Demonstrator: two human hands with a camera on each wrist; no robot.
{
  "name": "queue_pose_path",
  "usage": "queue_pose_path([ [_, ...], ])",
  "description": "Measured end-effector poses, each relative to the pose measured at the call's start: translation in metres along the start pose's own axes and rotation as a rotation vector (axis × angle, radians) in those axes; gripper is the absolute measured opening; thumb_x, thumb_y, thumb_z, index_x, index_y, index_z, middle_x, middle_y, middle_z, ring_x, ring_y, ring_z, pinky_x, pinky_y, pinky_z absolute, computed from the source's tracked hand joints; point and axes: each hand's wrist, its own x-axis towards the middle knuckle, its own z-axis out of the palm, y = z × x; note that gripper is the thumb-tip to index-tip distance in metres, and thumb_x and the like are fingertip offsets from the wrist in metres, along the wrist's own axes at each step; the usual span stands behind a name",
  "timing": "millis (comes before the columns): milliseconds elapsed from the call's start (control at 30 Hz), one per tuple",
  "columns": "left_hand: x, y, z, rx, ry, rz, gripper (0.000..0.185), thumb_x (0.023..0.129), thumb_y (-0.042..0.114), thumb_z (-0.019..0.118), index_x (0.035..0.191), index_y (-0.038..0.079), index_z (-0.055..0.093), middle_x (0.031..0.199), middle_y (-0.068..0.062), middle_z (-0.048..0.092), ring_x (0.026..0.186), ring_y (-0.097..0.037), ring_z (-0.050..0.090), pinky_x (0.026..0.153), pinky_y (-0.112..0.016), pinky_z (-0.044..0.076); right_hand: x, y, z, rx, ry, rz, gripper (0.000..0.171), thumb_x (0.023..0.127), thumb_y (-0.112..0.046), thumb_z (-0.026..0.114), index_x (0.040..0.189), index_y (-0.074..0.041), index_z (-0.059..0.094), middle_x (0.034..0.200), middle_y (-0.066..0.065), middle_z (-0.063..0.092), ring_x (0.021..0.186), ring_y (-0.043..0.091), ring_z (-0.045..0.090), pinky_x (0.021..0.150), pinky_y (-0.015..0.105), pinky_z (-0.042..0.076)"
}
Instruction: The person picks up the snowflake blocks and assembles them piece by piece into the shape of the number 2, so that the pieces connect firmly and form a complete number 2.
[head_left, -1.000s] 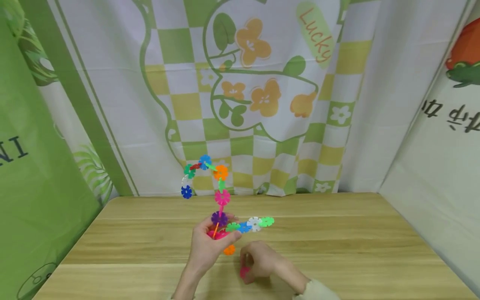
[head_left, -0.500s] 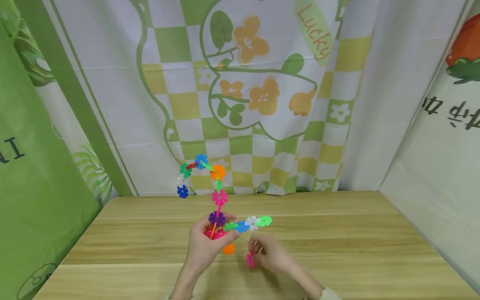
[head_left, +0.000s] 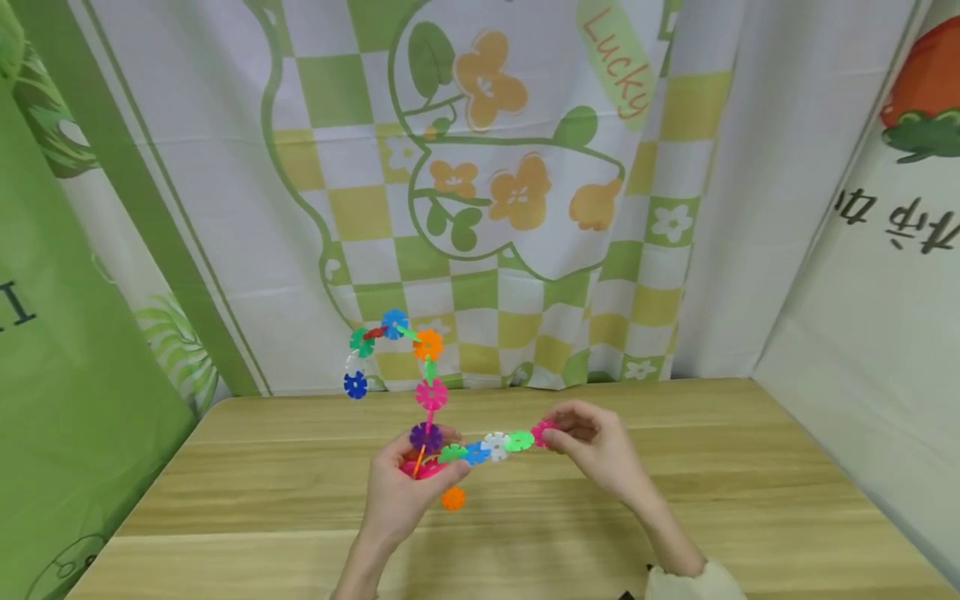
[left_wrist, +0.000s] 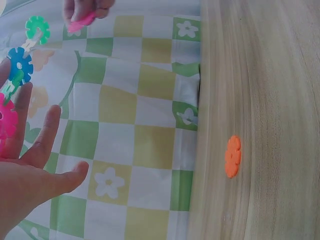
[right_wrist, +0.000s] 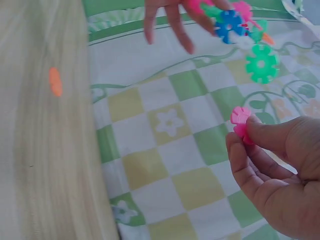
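Left hand point(head_left: 401, 492) grips the base of a chain of plastic flower discs point(head_left: 429, 393) above the table point(head_left: 750, 483). Right hand point(head_left: 596, 450) pinches a pink disc point(head_left: 542, 433) just beside the chain's green end. An orange disc point(head_left: 452, 498) lies below the left hand.

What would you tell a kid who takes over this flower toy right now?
Left hand: grips the bottom of the flower-piece chain, which stands up and curls over at the top, with a side branch reaching right.
Right hand: pinches a loose pink piece in its fingers, right at the branch's green end piece; whether they touch is unclear.
One orange piece lies on the wooden table.
Done: chain and branch are built. Left: probably clip on the pink piece, then maybe the orange one.
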Motion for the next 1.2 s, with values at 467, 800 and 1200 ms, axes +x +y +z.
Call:
queue_pose_path([
  [467, 0.0007, -0.0021, 0.0011, -0.007, 0.014, -0.017, 0.034, 0.072, 0.003, 0.082, 0.103, 0.005, 0.069, 0.102, -0.009, 0.070, 0.093, -0.021, 0.068, 0.073, -0.032, 0.057, -0.0015, -0.0077, -0.0039, 0.058, 0.001, -0.106, 0.014, 0.083, 0.005, 0.070, 0.096, 0.005, 0.065, 0.087, 0.017, 0.068, 0.073, 0.011, 0.066, 0.064, 0.027, 0.057],
  [800, 0.0010, -0.0020, 0.0018, 0.004, 0.028, -0.024, 0.033, 0.072, 0.003, 0.082, 0.102, 0.006, 0.069, 0.101, -0.008, 0.071, 0.090, -0.021, 0.068, 0.071, -0.031, 0.057, -0.0019, -0.0090, -0.0069, 0.073, -0.008, -0.133, 0.012, 0.085, 0.004, 0.068, 0.097, 0.004, 0.066, 0.088, 0.017, 0.069, 0.075, 0.015, 0.068, 0.065, 0.027, 0.057],
  [1200, 0.0001, -0.0040, 0.0025, 0.021, 0.024, -0.025, 0.032, 0.073, 0.005, 0.082, 0.102, 0.007, 0.069, 0.099, -0.007, 0.070, 0.080, -0.020, 0.066, 0.065, -0.027, 0.057, -0.0024, -0.0096, -0.0034, 0.101, -0.037, -0.158, 0.011, 0.085, 0.005, 0.068, 0.096, 0.004, 0.067, 0.088, 0.018, 0.070, 0.075, 0.013, 0.069, 0.066, 0.032, 0.058],
])
